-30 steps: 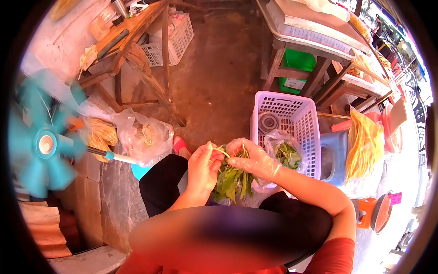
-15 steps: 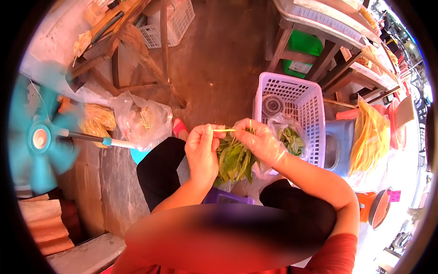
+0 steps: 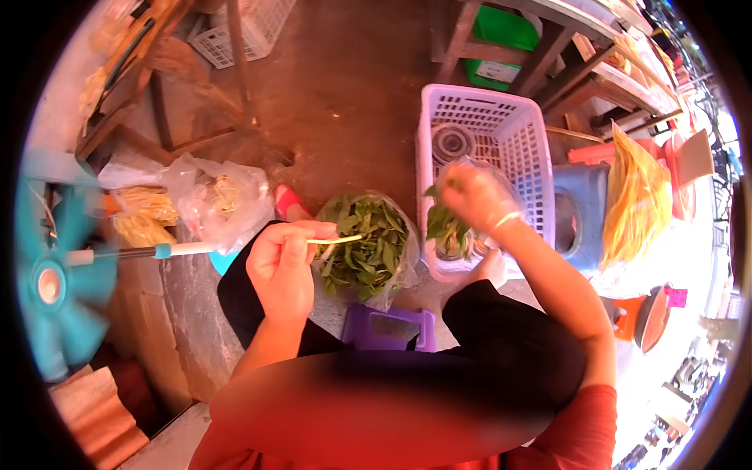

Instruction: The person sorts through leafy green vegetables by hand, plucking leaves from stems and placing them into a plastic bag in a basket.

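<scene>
Left hand (image 3: 283, 270) tight on one stem (image 3: 341, 240), right hand (image 3: 479, 197) around one leafy bunch (image 3: 448, 227) at one crate (image 3: 526, 141)

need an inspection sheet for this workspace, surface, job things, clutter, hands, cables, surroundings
surface: brown floor, patchy in tone
job's things: pale stem; leafy bunch over the lilac crate; bag of leaves beside that crate
clutter: clear bag and yellow bundle to the left; purple item near the knees, type unclear
grippers: bare hands' work; left hand pinches the stem, right hand, motion-blurred, holds the bunch
cables: nothing seen for certain
surroundings: fan at far left; green bin beneath wooden framing, upper right; right edge overexposed, detail lost
</scene>
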Demonstrator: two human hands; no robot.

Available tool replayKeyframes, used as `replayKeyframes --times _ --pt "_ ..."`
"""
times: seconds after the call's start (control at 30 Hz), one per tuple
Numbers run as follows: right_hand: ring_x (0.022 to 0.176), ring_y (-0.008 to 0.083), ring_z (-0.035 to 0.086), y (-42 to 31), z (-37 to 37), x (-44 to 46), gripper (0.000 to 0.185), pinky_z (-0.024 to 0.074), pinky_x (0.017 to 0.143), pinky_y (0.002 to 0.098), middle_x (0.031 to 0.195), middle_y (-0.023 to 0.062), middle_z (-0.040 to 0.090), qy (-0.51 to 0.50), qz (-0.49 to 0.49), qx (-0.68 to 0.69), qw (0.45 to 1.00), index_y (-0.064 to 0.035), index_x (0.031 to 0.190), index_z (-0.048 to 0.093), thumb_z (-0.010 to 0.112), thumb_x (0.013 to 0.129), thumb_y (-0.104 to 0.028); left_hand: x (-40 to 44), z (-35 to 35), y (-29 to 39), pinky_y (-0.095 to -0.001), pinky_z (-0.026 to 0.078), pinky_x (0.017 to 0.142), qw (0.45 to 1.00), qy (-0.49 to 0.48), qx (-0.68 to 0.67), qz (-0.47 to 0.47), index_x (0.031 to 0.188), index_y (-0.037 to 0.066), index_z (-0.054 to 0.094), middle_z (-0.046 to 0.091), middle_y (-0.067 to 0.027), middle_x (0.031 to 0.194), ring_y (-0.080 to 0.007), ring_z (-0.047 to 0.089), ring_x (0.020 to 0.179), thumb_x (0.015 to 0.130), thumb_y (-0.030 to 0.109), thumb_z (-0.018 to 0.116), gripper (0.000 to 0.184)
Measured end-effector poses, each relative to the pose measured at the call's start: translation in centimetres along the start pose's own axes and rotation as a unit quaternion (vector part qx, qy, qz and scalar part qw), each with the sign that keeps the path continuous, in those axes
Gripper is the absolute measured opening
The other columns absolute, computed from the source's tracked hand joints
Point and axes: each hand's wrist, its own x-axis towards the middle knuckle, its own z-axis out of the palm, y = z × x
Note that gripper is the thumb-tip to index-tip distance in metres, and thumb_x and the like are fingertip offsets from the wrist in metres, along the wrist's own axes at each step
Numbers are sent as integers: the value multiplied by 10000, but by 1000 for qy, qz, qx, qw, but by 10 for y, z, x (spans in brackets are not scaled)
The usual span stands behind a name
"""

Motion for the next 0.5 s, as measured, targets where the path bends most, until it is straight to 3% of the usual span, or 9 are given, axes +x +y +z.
replayKeyframes --times 0.13,0.2,0.23,0.33,0.4,0.5 --pt "749 149 593 82 -58 -7 125 488 688 303 775 35 616 98 184 253 945 -64 854 624 602 804 -177 -15 5 -33 -224 426 610 955 -34 -112 -271 1013 26 549 648 -124 889 -144 602 754 954 178 471 181" --pt "759 163 593 117 -68 -25 158 486 715 298 820 46 623 127 239 478 835 -29 877 619 618 797 -166 -35 4 -56 -226 414 595 911 -22 -115 -395 1027 25 560 637 -93 836 -140 592 739 943 175 485 188" --pt "758 168 592 126 -68 -33 176 484 739 296 842 62 621 120 266 515 806 -10 899 614 622 793 -150 -45 2 -71 -224 398 573 903 -20 -120 -413 1031 21 559 622 -80 802 -127 565 695 939 165 484 187" --pt "739 186 601 188 -27 -44 142 498 721 322 824 58 626 96 321 401 853 -54 902 621 597 800 -150 -73 -9 -114 -228 380 542 870 -7 -119 -478 1029 19 557 565 -40 718 -108 510 615 929 148 487 178" --pt "744 192 593 237 11 -41 185 490 681 336 819 69 638 67 334 167 925 -35 890 643 606 786 -184 -81 -26 -136 -244 406 571 841 7 -100 -532 1007 28 558 510 -10 684 -122 509 630 924 153 496 163" --pt "742 175 578 290 66 -21 240 471 622 324 788 71 640 132 376 -65 915 -29 869 667 627 766 -242 -81 -36 -156 -278 406 519 840 59 -47 -537 995 28 543 480 -3 671 -126 485 588 904 116 491 136"
